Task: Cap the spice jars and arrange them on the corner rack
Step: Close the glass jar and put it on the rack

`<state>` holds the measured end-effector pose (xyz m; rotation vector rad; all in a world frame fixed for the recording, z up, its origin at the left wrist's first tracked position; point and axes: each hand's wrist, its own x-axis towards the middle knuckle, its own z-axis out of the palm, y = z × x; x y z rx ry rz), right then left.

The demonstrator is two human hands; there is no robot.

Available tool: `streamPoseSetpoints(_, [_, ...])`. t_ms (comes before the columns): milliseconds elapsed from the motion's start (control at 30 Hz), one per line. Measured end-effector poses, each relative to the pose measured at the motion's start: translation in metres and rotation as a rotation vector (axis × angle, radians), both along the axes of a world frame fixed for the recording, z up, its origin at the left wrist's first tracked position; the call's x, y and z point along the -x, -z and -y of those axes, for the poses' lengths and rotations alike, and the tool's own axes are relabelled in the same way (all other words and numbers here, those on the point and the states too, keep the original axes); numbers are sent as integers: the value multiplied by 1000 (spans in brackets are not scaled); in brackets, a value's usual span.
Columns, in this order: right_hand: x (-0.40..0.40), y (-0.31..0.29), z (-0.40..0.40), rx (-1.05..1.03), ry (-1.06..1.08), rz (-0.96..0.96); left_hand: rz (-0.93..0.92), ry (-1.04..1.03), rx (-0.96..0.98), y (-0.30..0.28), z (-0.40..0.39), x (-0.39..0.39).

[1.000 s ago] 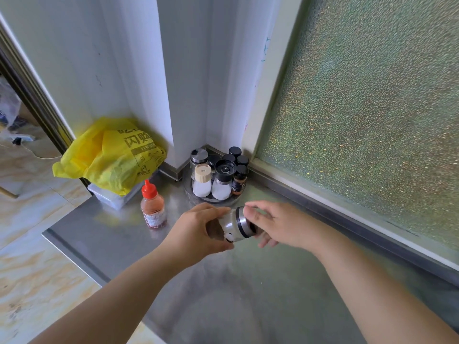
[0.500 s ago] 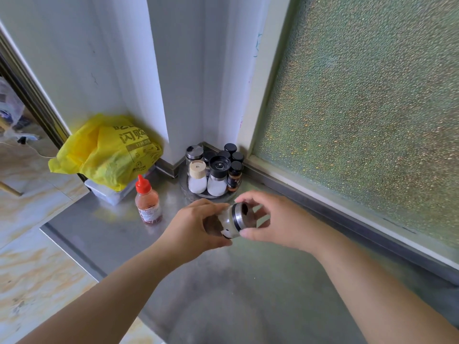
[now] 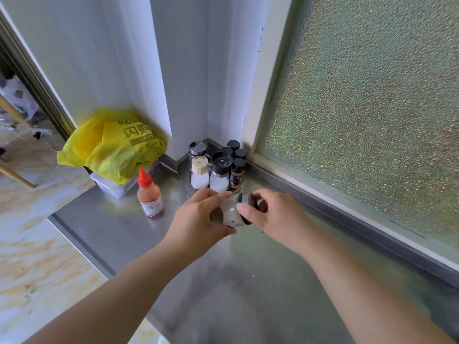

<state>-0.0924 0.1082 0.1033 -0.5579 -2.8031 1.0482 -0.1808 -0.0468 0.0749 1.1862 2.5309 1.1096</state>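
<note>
While the left hand grips a glass spice jar tilted sideways above the steel tabletop, the right hand pinches its metal cap, just before the corner rack of capped jars.

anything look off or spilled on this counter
No spill shows. The only thing off upright is the spice jar, held on its side above the steel counter between the left hand and the right hand, whose fingers are on its cap. The jars on the corner rack stand upright and capped.
</note>
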Motion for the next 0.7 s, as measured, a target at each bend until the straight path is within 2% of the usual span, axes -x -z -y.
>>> streamPoseSetpoints(100, [9, 0, -1, 2, 19, 76, 59, -1, -11, 3, -3, 6])
streamPoseSetpoints(200, [15, -9, -9, 121, -137, 153, 120, 57, -11, 7, -2, 18])
streamPoseSetpoints(300, [26, -13, -11, -23, -213, 148, 134, 85, -25, 10, 1, 33])
streamPoseSetpoints(467, [56, -1, 5, 55, -73, 1, 118, 47, -95, 21, 2, 58])
streamPoseSetpoints(600, [82, 7, 8, -4, -9, -28, 192, 52, -134, 25, -3, 82])
streamPoseSetpoints(700, [106, 4, 4, -81, 59, -49, 211, 108, -85, 18, -15, 112])
